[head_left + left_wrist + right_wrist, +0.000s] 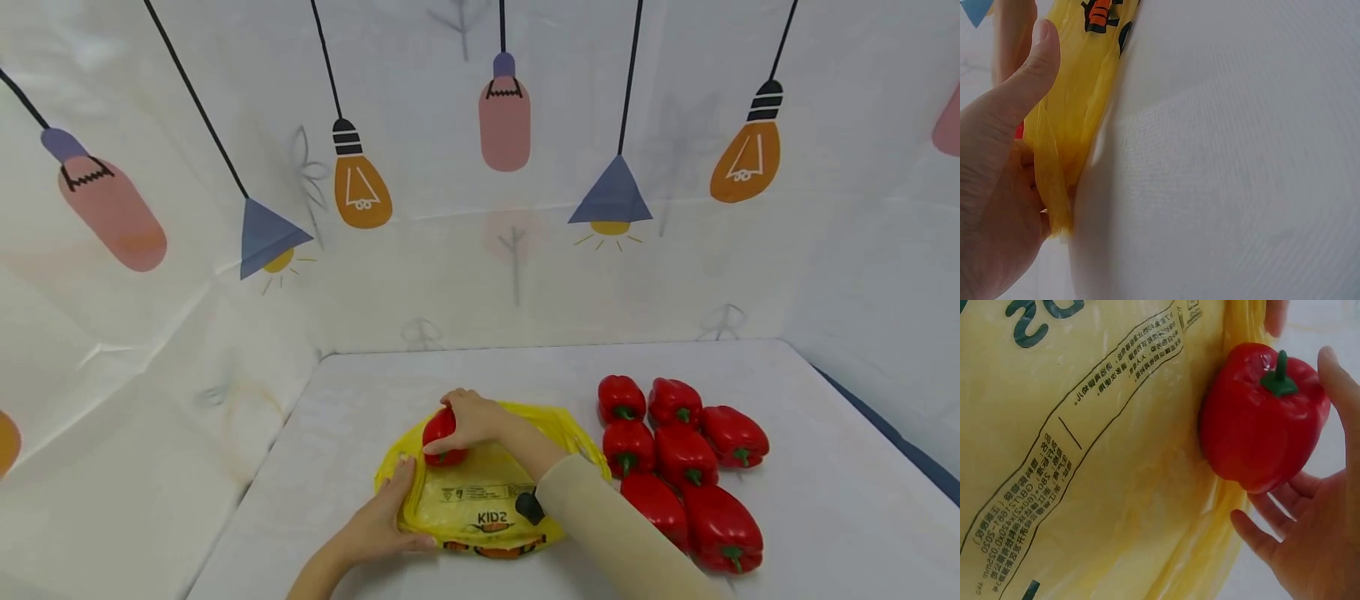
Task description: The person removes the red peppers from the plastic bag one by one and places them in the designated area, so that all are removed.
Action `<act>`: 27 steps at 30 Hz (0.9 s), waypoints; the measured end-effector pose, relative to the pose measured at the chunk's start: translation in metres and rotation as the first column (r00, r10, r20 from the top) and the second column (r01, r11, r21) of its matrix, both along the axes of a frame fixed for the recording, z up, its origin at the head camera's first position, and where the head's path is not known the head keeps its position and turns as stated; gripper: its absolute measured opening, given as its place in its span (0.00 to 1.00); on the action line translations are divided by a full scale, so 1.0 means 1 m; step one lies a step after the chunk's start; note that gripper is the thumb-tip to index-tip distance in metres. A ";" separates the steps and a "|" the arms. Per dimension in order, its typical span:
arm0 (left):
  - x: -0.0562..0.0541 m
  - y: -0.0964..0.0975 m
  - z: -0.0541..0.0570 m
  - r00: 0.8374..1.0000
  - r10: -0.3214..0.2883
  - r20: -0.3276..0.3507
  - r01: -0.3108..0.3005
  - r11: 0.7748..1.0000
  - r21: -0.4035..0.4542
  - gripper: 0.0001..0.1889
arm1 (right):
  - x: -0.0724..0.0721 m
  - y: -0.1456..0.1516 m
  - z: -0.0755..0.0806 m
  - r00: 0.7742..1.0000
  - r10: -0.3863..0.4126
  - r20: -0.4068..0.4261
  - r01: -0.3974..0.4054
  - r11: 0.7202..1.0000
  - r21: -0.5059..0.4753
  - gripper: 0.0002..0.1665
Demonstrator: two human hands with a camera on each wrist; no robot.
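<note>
A red bell pepper with a green stem is over the left part of a yellow plastic bag, which lies spread on the table. My right hand grips this pepper. In the right wrist view the hand has its thumb on one side of the pepper and its fingers along the other. At the bag's left edge, my left hand is spread against the plastic. The left wrist view shows its thumb straight and the other fingers partly hidden behind the bag's edge.
Several more red bell peppers stand grouped on the white table, right of the bag, near my right sleeve. A pale sheet printed with lamps rises behind the table and along its left side.
</note>
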State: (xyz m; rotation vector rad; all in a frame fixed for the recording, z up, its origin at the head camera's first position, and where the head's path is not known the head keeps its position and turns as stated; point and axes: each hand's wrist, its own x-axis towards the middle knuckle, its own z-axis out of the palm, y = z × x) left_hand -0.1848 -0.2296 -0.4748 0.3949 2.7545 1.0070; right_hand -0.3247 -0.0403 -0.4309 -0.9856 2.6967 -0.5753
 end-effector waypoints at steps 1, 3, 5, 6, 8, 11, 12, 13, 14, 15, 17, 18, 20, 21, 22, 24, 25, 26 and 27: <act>0.000 0.000 0.000 1.000 -0.002 -0.001 0.002 1.000 0.000 0.64 | 0.000 -0.001 -0.002 1.000 -0.006 0.002 0.006 1.000 0.008 0.54; -0.001 0.001 0.000 1.000 -0.007 -0.002 0.007 1.000 -0.001 0.64 | 0.000 -0.001 -0.003 1.000 -0.011 0.013 0.011 1.000 0.012 0.55; -0.001 0.002 -0.001 1.000 -0.010 0.000 0.010 1.000 -0.004 0.64 | 0.000 -0.002 -0.005 1.000 -0.011 0.018 0.011 1.000 0.008 0.55; -0.001 0.002 -0.001 1.000 -0.010 0.002 0.010 1.000 -0.004 0.64 | 0.001 -0.002 -0.005 1.000 -0.009 0.021 0.009 1.000 0.003 0.55; -0.002 0.002 -0.001 1.000 -0.012 0.004 0.012 1.000 -0.008 0.64 | 0.001 -0.002 -0.005 1.000 -0.008 0.024 0.008 1.000 -0.004 0.54; -0.001 0.002 0.000 1.000 -0.009 0.014 0.009 1.000 -0.013 0.64 | 0.002 -0.001 -0.004 0.999 -0.006 0.038 0.007 0.999 -0.045 0.54; -0.001 0.002 0.000 1.000 -0.007 0.016 0.007 1.000 -0.015 0.64 | 0.002 -0.001 -0.003 0.999 -0.003 0.041 0.006 0.998 -0.066 0.53; -0.001 0.002 0.000 1.000 -0.006 0.019 0.006 1.000 -0.016 0.64 | 0.002 0.000 -0.001 0.999 -0.002 0.045 0.006 0.996 -0.088 0.53; -0.001 0.002 0.000 1.000 -0.003 0.023 0.004 1.000 -0.014 0.64 | 0.003 0.000 0.000 0.999 0.003 0.047 0.002 0.993 -0.116 0.52; -0.001 0.002 0.001 1.000 0.001 0.028 0.000 1.000 -0.008 0.64 | 0.003 0.001 0.002 0.999 0.009 0.049 -0.002 0.989 -0.147 0.51; -0.001 0.002 0.001 0.999 0.008 0.036 -0.008 1.000 -0.006 0.64 | 0.004 0.003 0.007 0.998 0.024 0.052 -0.013 0.977 -0.214 0.50; -0.001 0.002 0.001 0.999 0.012 0.039 -0.012 1.000 -0.005 0.64 | 0.004 0.004 0.010 0.998 0.032 0.044 -0.021 0.970 -0.242 0.50; -0.001 0.002 0.002 0.999 0.018 0.046 -0.018 1.000 0.000 0.64 | 0.006 0.007 0.016 0.998 0.055 0.030 -0.043 0.951 -0.306 0.50; -0.001 0.002 0.002 0.998 0.022 0.050 -0.022 1.000 -0.001 0.64 | 0.006 0.008 0.019 0.998 0.066 0.020 -0.055 0.941 -0.334 0.50; -0.001 0.002 0.002 0.998 0.024 0.054 -0.024 1.000 -0.005 0.64 | 0.007 0.009 0.022 0.997 0.076 0.006 -0.069 0.931 -0.360 0.50; -0.002 0.002 0.001 0.998 0.029 0.061 -0.029 1.000 -0.002 0.64 | 0.009 0.012 0.028 0.995 0.097 -0.035 -0.103 0.911 -0.400 0.51; -0.002 0.001 0.000 0.997 0.030 0.064 -0.030 1.000 0.000 0.64 | 0.010 0.014 0.031 0.992 0.109 -0.059 -0.124 0.901 -0.415 0.52; -0.002 0.001 0.000 0.997 0.033 0.068 -0.032 0.999 -0.002 0.64 | 0.012 0.016 0.033 0.990 0.118 -0.081 -0.142 0.891 -0.431 0.52; -0.002 0.001 0.000 0.997 0.033 0.068 -0.033 0.999 -0.001 0.64 | 0.014 0.017 0.036 0.987 0.128 -0.101 -0.159 0.882 -0.443 0.52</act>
